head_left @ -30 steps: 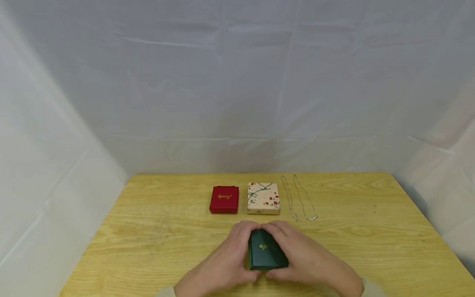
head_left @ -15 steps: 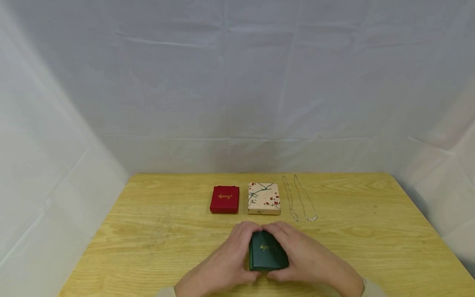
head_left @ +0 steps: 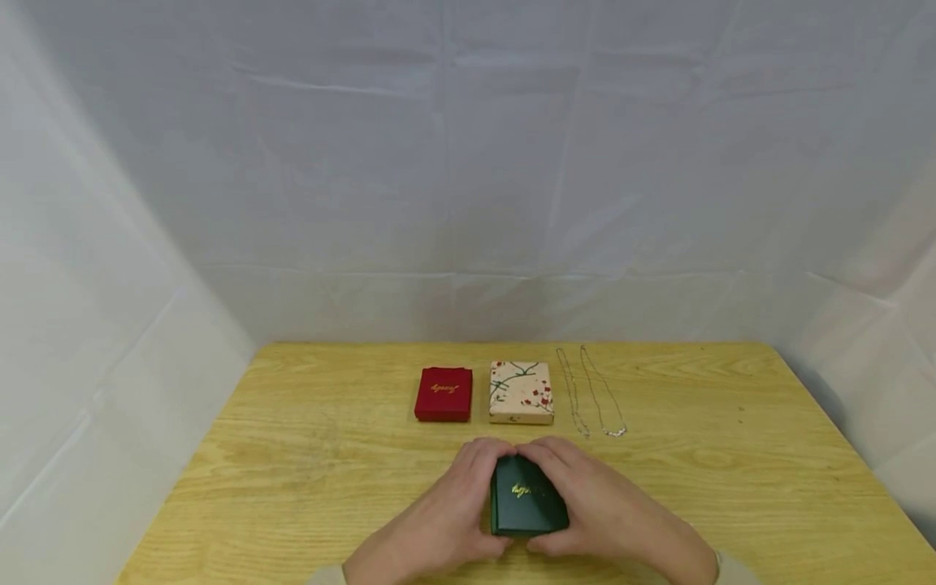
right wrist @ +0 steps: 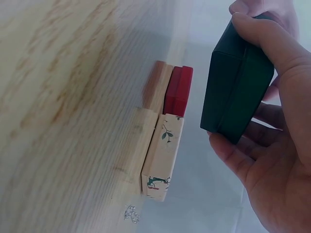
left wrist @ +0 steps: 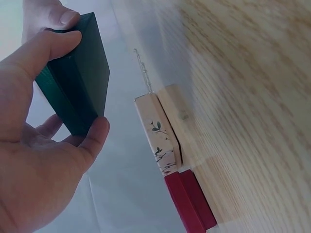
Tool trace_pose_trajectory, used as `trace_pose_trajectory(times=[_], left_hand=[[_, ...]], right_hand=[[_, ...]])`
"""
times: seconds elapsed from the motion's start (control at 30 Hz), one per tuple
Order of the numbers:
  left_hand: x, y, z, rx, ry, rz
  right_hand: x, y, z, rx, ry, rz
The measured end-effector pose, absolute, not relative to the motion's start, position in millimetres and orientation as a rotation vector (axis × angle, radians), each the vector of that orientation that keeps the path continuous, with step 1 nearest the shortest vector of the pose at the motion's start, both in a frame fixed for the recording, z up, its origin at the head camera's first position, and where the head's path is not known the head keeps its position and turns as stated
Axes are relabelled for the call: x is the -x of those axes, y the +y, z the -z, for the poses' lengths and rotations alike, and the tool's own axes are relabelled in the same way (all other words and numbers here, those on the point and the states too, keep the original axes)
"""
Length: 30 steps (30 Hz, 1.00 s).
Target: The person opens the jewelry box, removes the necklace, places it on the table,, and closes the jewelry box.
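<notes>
Box (head_left: 528, 513) (dark green) gripped by left hand (head_left: 459, 505) and right hand (head_left: 600, 505), 1 per side, probably keeps it steady tbh.

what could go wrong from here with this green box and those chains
1. The left hand and right hand hold the green box above the table, so a slip could drop it.
2. A seam shows along the box's side; if it parts there, uneven grip might pull it open.
3. The thin silver chains lie loose beside the floral box, so they might snag or tangle if brushed.
</notes>
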<state>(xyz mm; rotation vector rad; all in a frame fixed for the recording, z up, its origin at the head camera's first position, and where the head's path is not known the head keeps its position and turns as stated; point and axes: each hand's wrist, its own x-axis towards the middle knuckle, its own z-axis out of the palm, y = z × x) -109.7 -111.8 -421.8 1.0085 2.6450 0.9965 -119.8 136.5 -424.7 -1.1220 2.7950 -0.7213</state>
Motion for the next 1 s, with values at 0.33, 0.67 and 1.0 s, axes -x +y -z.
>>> trace_pose_trajectory(times=[0.33, 0.67, 1.0], left_hand=[[109.8, -112.9, 422.5, -1.020, 2.649, -0.995], [109.7, -113.1, 424.5, -1.012, 2.662, -0.996], [108.4, -112.5, 424.6, -0.980, 2.649, -0.997]], right_hand=[[119.2, 135.6, 424.4, 1.107, 2.793, 0.708], [119.1, 135.0, 425.1, 1.118, 2.809, 0.699], [118.0, 136.0, 425.1, 1.098, 2.804, 0.699]])
